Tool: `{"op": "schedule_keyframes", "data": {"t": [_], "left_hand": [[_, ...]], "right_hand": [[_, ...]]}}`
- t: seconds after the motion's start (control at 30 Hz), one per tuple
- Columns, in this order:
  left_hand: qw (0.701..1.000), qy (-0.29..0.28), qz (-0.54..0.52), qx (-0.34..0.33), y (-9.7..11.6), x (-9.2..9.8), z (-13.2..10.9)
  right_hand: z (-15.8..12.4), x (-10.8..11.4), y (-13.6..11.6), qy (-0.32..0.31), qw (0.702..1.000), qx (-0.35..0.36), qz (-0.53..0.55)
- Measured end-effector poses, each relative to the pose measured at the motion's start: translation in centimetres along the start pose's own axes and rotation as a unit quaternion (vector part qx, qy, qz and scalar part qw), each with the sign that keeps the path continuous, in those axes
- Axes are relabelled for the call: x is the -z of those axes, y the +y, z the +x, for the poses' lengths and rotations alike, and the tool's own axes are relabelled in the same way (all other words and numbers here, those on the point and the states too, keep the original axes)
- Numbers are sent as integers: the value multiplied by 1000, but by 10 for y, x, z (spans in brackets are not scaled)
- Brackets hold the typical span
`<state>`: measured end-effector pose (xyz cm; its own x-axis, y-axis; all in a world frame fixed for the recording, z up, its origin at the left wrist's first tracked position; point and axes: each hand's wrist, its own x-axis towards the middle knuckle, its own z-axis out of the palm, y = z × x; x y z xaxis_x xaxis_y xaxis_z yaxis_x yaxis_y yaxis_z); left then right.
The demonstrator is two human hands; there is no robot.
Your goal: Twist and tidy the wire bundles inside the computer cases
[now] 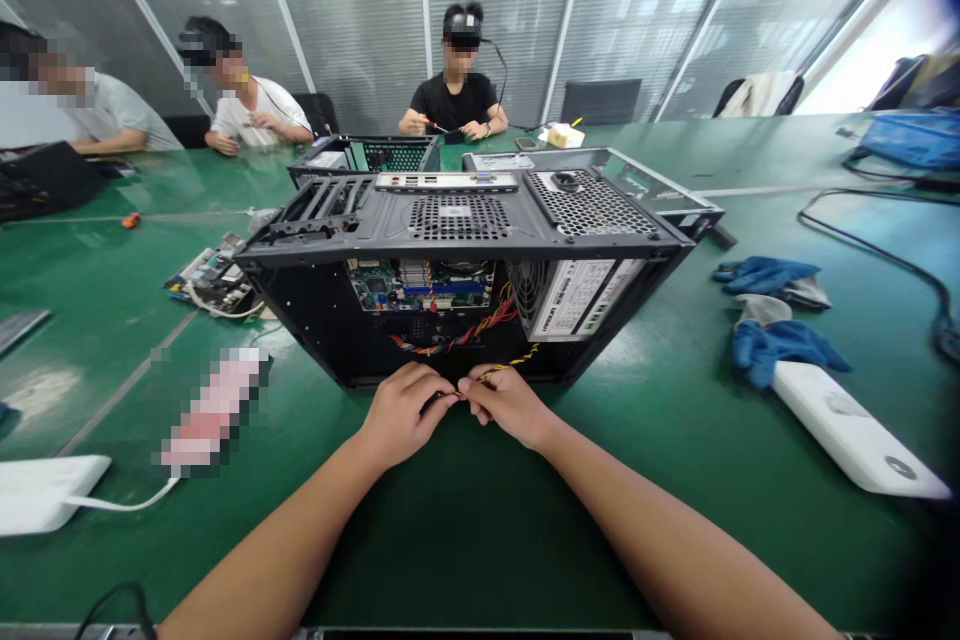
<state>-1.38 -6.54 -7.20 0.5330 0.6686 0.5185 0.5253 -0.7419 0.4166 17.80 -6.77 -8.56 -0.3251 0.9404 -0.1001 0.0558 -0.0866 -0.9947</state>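
An open black computer case (300, 320) stands on the green table in front of me. Inside it show a motherboard (382, 288), a power supply (585, 300) with a white label, and a bundle of red, orange and black wires (450, 342). A twisted yellow-and-black cable (525, 356) runs from below the power supply into my right hand (510, 405), whose fingers are closed on it. My left hand (405, 410) pinches the same cable near its end, fingertips almost touching the right ones. The cable's tip is hidden between my fingers.
Behind the case lie more case parts (645, 175). A loose circuit board (214, 280) is on the left, near a phone (217, 410) cabled to a white power bank (45, 495). Blue gloves (780, 320) and a white device (855, 430) lie right. Several people sit across the table.
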Motion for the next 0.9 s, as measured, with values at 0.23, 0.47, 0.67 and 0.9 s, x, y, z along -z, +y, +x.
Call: {"op": "schedule_keyframes", "data": {"t": [0.23,0.47,0.67,0.9], "left_hand": [[992,-42,-80,84,4,5,5],[962,-90,-172,191,4,3,7],[995,-31,-71,68,6,4,4],[998,-41,29,23,8,4,3]], "right_hand": [[2,1,2,-3,1000,-3,4],[0,0,-3,-13,999,22,-35],[-1,0,-4,1,999,4,-41],[-1,0,-4,0,998,4,-59]]}}
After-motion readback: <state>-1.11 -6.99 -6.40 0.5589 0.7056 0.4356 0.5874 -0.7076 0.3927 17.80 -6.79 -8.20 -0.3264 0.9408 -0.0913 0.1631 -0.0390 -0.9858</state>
